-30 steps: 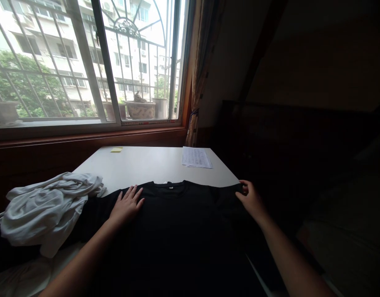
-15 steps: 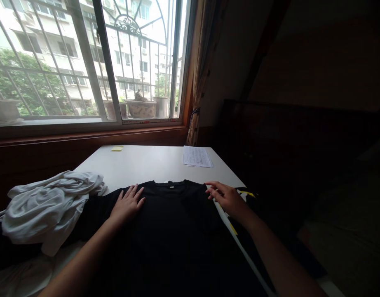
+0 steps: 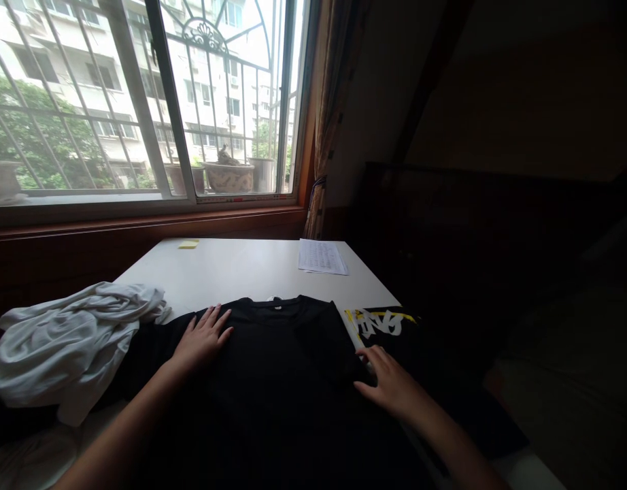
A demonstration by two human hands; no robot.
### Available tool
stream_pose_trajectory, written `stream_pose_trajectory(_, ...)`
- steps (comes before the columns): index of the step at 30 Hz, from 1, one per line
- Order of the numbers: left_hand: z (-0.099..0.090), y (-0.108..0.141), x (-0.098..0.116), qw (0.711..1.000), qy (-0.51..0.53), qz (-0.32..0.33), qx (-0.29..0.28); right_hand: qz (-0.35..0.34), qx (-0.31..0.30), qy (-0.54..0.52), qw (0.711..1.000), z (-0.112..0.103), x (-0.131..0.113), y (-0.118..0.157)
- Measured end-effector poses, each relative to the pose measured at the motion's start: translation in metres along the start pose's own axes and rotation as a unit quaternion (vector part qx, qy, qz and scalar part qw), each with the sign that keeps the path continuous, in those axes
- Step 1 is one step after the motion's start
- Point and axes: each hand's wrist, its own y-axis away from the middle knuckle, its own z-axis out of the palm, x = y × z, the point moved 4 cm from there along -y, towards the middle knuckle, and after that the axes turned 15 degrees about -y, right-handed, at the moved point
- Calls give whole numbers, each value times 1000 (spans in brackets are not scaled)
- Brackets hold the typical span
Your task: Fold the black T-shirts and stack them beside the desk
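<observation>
A black T-shirt (image 3: 283,367) lies spread on the white table (image 3: 242,265), its neckline toward the window. My left hand (image 3: 204,337) rests flat on its left shoulder area, fingers spread. At the shirt's right edge, near the sleeve, is my right hand (image 3: 387,381), thumb and fingers apart; whether the fingertips touch the cloth is hard to make out. Beyond that hand lies a black garment with a white and yellow print (image 3: 379,323).
A heap of crumpled white cloth (image 3: 79,340) sits on the left. Printed paper sheets (image 3: 322,257) and a yellow sticky note (image 3: 188,243) lie toward the table's far edge. A barred window (image 3: 140,102) and a tied curtain (image 3: 318,163) are behind.
My right hand has moved down along the shirt's right edge from the shoulder, uncovering the printed garment. My left hand stays on the shirt. The view has shifted slightly.
</observation>
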Motion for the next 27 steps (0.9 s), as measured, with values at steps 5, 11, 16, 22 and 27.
stream_pose_trajectory(5,1,0,-2,1000,5,5,-4,66,58,52,995,2,17,4)
stream_pose_trajectory(11,-3,0,-1,1000,8,7,-12,57,86,112,988,-7,21,7)
stream_pose_trajectory(16,-30,-2,7,998,52,26,8,11,83,87,993,-3,19,7)
stream_pose_trajectory(22,-79,-28,71,982,126,129,56,-23,114,77,990,0,23,6)
stream_pose_trajectory(27,-96,-68,159,956,222,183,58,-21,138,93,986,-1,23,9)
